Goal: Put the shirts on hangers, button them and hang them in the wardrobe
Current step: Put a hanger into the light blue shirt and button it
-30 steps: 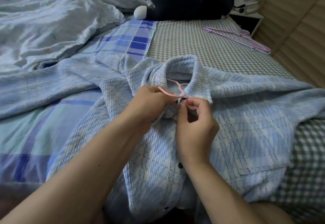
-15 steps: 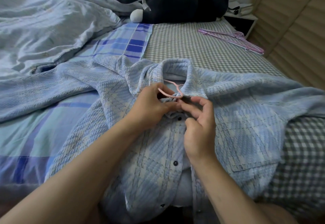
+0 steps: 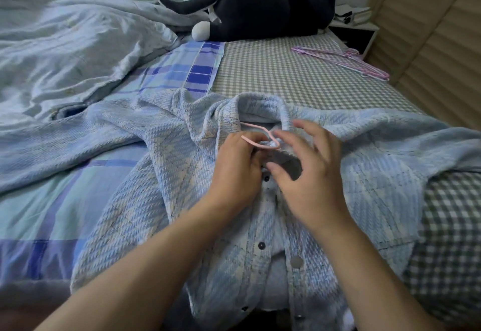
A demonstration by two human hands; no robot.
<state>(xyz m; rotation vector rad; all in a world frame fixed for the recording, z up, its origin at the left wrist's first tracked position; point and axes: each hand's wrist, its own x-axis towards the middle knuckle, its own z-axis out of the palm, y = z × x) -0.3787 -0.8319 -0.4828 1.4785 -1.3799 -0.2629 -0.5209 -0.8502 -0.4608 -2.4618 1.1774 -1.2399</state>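
A light blue checked shirt [image 3: 385, 174] lies front up on the bed, collar away from me. A pink hanger sits inside it, and its hook [image 3: 260, 137] sticks out at the neck. My left hand [image 3: 235, 172] grips the shirt's left front edge just below the collar, fingers curled into the fabric. My right hand [image 3: 305, 174] hovers over the placket with fingers spread and loose, holding nothing. Dark buttons [image 3: 261, 245] run down the front; the top one [image 3: 266, 178] shows between my hands. The lower front gapes open.
Several pink hangers [image 3: 346, 61] lie on the checked sheet at the far right. A black plush cat [image 3: 260, 13] lies across the head of the bed. A crumpled blue duvet [image 3: 65, 52] fills the left. Wooden wardrobe doors [image 3: 442, 44] stand along the right.
My right hand let go of the collar area and spread its fingers open over the placket. The left hand kept its grip near the hanger hook.
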